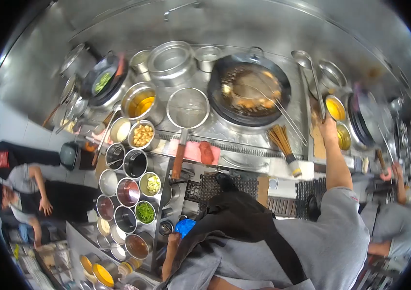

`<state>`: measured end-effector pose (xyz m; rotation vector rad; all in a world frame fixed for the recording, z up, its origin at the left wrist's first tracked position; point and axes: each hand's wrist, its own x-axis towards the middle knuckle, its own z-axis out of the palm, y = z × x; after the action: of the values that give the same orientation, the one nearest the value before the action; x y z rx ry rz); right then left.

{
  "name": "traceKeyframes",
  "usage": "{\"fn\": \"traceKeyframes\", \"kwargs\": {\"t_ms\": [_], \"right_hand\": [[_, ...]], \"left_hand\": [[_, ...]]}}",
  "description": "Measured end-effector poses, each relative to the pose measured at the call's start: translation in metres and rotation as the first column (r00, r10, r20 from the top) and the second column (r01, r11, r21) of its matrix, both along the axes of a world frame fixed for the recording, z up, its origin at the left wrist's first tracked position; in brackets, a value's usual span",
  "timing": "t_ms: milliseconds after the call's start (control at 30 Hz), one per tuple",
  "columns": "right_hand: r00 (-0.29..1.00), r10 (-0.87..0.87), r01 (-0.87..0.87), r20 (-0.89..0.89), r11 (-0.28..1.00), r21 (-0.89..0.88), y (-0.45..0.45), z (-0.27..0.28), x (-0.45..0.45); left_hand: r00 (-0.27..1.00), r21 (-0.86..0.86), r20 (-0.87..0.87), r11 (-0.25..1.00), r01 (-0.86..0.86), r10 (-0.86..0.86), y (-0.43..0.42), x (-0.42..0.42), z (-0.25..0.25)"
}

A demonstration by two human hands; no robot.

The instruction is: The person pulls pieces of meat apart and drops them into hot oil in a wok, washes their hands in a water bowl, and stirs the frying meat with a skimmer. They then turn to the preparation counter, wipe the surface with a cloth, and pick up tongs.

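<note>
My right hand (328,129) is closed around the handle of a metal ladle (318,89), whose bowl points away from me at the right of the stove. To its left, a large black wok (285,79) holds bubbling oil with browned pieces of food (258,103). A wire skimmer (290,121) rests in the wok, its long handles over the near rim. Down by my waist, my left hand (173,238) is closed at the edge of a shiny blue thing (185,226), partly hidden by my apron; its kind is unclear.
A mesh strainer (188,108) with a wooden handle, a red cloth (206,152) and a bamboo brush (282,142) lie along the stove front. Several metal seasoning pots (128,191) stand at left. Another wok (374,118) is at right. One person (26,188) stands left, another (401,227) right.
</note>
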<state>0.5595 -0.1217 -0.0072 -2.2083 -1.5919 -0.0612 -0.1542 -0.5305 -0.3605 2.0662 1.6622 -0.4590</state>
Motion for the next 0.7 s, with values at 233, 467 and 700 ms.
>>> {"fn": "traceKeyframes", "kwargs": {"t_ms": [233,467,700], "right_hand": [[0.915,0.395,-0.395,-0.084,0.918,0.017,0.196,0.022,-0.146],[0.782,0.613,-0.624,-0.115,0.772,-0.125,0.338,0.009,-0.363],[0.781,0.414,-0.591,-0.468,0.732,-0.339,0.422,-0.043,-0.506]], "left_hand": [[0.804,-0.148,0.117,0.811,-0.566,0.583,0.016,0.061,-0.015],[-0.552,-0.616,0.187,-0.340,-0.710,0.813,0.012,0.119,0.042],[0.646,0.112,0.090,0.636,-0.763,0.758,-0.079,0.179,0.056]]}}
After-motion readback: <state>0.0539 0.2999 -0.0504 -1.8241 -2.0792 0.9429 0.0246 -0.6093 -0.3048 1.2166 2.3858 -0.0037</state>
